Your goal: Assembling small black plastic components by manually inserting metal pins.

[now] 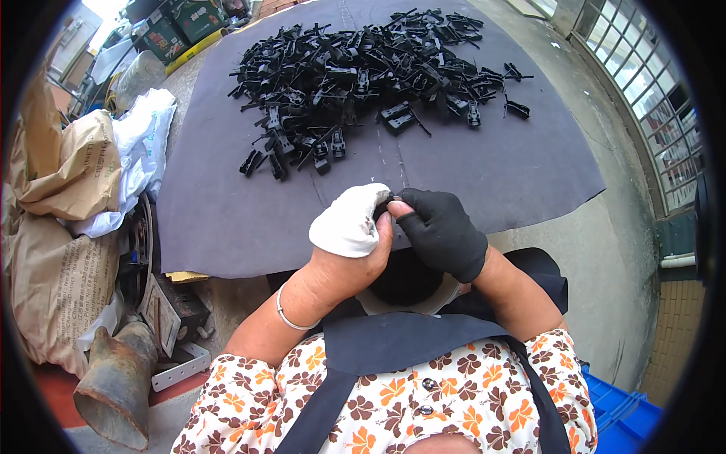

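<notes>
My left hand (pixel 352 227), in a white glove with the thumb bare, meets my right hand (pixel 442 233), in a black glove with a bare thumb tip, at the table's near edge. Between them they pinch a small black plastic part (pixel 391 199), mostly hidden by the fingers. Beyond the hands, a large heap of black moulded plastic parts (pixel 355 72) with thin stems lies across the far half of the table. Just below my hands, a pale bucket (pixel 368 303) stands at my lap; its inside looks dark.
A dark grey sheet covers the table (pixel 234 204). Brown paper sacks (pixel 64 272) and a white plastic bag (pixel 147 140) crowd the left side. A rusty pipe (pixel 113 386) stands at lower left, a blue crate (pixel 620 408) at lower right. A barred window (pixel 643 76) lines the right.
</notes>
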{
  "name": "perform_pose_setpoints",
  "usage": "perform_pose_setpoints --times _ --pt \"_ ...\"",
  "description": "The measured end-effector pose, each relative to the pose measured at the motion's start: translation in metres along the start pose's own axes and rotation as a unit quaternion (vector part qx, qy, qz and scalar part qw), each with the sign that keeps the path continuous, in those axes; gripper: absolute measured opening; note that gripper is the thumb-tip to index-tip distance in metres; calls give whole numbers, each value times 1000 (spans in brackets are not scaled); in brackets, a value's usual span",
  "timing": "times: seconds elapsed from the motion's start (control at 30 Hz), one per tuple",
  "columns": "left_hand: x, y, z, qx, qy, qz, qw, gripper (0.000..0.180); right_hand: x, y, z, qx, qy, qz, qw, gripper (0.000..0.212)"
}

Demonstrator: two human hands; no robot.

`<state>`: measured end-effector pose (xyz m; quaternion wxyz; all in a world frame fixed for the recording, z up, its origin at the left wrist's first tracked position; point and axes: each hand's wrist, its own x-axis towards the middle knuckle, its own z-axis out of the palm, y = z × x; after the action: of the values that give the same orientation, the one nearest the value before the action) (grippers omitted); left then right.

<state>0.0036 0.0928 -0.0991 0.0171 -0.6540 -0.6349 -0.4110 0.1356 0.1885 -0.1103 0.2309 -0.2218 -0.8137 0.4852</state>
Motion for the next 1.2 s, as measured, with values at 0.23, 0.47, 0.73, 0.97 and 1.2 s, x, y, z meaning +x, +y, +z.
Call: perform_pose_setpoints --times 0.23,0.47,0.73,0.97,1.2 --pt "-1 6 -1 -37 -14 -54 998 21 0 6 4 90 12 -11 996 17" --pt "5 -11 -9 -446 -53 -285 847 27 0 0 -23 -74 -50 7 996 15" --pt "6 -1 -11 -409 -152 -291 852 35 1 12 -17 67 34 -87 993 10" --pt "5 4 -5 -428 -154 -289 843 28 2 3 -24 67 -51 1 996 12" --pt "3 6 1 -290 -135 -270 908 23 2 0 -19 40 -70 -1 997 20"
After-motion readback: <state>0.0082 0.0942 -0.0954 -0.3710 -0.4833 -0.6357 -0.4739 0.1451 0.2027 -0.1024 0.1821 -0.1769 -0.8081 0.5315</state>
